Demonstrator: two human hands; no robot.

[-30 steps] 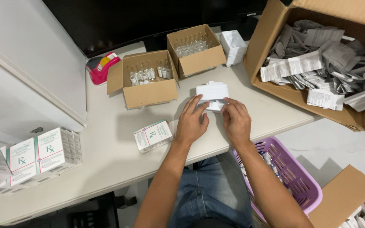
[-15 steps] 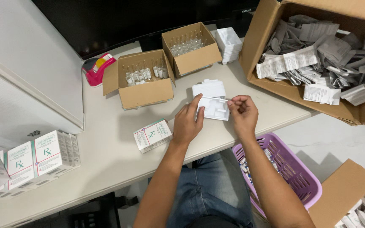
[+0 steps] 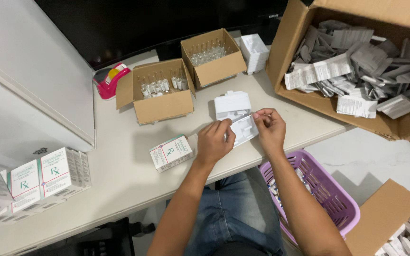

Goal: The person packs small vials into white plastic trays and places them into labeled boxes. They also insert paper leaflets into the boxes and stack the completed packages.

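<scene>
Your left hand [image 3: 213, 141] and right hand [image 3: 268, 127] both pinch a small clear ampoule [image 3: 243, 117], fingers closed on its ends, just over a white plastic tray [image 3: 244, 130] lying on the table [image 3: 119, 161]. Second white tray [image 3: 232, 103] sits right behind. Small medicine carton [image 3: 171, 152] is just left of your left hand; open cardboard box w/ ampoules [image 3: 160, 92] further back.

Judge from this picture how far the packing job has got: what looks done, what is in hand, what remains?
Done: closed white cartons stand stacked at the table's left edge, one more carton lies by the left hand. In hand: both hands, the right hand too, hold a small glass ampoule over a white plastic tray. Left: two open cardboard boxes still hold ampoules, and empty trays wait behind.
</scene>
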